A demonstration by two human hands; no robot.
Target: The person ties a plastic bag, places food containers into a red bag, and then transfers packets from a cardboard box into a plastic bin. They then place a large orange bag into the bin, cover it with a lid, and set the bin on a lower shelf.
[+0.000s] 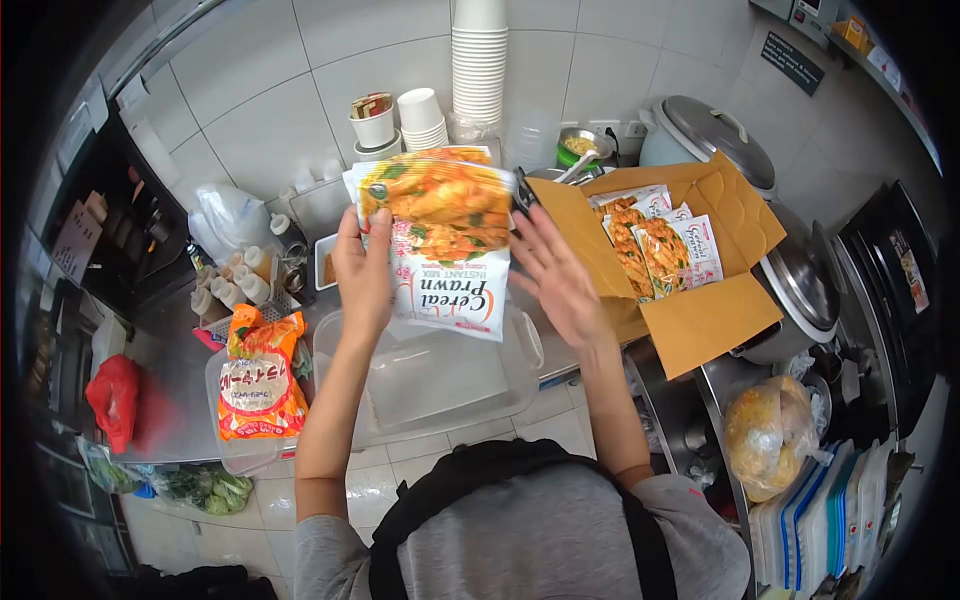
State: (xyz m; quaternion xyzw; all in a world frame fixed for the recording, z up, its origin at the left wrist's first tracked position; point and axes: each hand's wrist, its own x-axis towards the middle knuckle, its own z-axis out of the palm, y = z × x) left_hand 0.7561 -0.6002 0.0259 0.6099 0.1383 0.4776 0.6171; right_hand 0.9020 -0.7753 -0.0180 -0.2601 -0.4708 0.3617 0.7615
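Observation:
My left hand [363, 265] grips a small stack of Cereal Prawn instant mix packets [450, 270] by the left edge, thumb across the front one. The printing on them is upside down in this view. My right hand [562, 285] is open beside the stack's right edge, fingers spread and palm turned toward it. Below the packets sits a clear plastic tub [450, 385] on the metal counter. To the right, an open cardboard box [690, 330] holds several more packets [660, 250] of the same kind.
An orange bag [262, 375] lies in a clear container at the left, near sauce bottles [240, 280] and a red bag [115, 400]. Stacked white cups [480, 65] stand by the wall. Large lidded pots [800, 270] are beyond the box, and a bagged yellowish food [770, 435] sits lower right.

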